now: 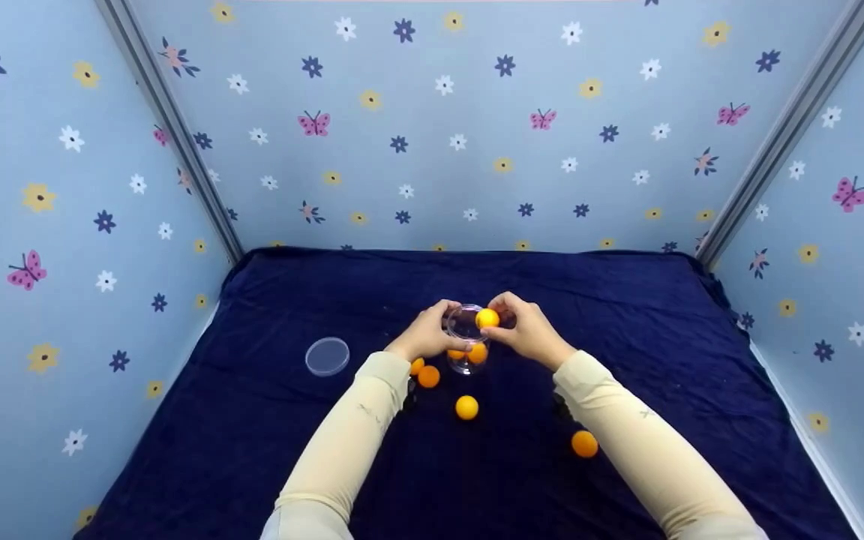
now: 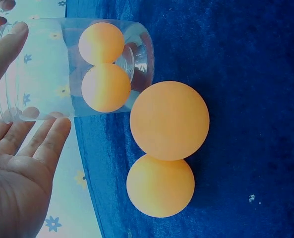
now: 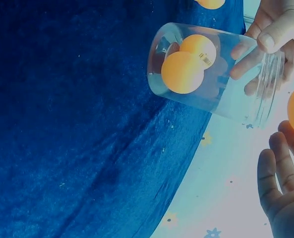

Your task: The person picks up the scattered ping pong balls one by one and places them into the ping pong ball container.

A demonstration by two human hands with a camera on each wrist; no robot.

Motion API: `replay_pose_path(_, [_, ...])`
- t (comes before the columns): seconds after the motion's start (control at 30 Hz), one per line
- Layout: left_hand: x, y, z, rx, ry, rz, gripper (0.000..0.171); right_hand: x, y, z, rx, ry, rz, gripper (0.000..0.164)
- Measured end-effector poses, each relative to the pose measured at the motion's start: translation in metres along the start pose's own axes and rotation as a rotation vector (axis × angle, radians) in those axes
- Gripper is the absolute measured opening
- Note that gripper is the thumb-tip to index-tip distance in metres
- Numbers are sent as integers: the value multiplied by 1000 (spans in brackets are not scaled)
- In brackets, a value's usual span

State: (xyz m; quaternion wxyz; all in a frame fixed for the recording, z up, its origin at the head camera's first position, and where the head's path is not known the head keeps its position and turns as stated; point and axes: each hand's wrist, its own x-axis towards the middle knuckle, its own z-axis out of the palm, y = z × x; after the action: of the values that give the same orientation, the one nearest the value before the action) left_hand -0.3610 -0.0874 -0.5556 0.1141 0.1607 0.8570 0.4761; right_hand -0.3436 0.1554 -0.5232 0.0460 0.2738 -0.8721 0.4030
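Observation:
My left hand (image 1: 423, 335) grips a clear plastic jar (image 2: 52, 64) near its threaded mouth, thumb on one side and fingers on the other. Two orange ping-pong balls (image 3: 182, 73) lie together at the jar's bottom. Right over the open mouth, another orange ping-pong ball (image 1: 487, 319) is pinched between the thumb and fingers of my right hand (image 1: 529, 332). In the right wrist view, that ball shows only partly at the right edge, beside the jar's rim.
Two loose balls (image 2: 169, 121) sit side by side left of the jar. One ball (image 1: 466, 407) rests nearer me, and another ball (image 1: 584, 444) lies by my right forearm. A round clear lid (image 1: 327, 356) is at left on the dark blue cloth (image 1: 252, 435). Flowered walls (image 1: 477, 150) enclose it.

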Motion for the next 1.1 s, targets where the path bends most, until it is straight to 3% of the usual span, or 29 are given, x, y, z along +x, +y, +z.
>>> replay_pose_path(0.5, [0,-1,1,-1,-2,-2,81,1,0,16,9,71,40,28])
replay_pose_path(1.1, [2,-3,1,5,10,6,79,1,-1,22,-46,30,84,29])
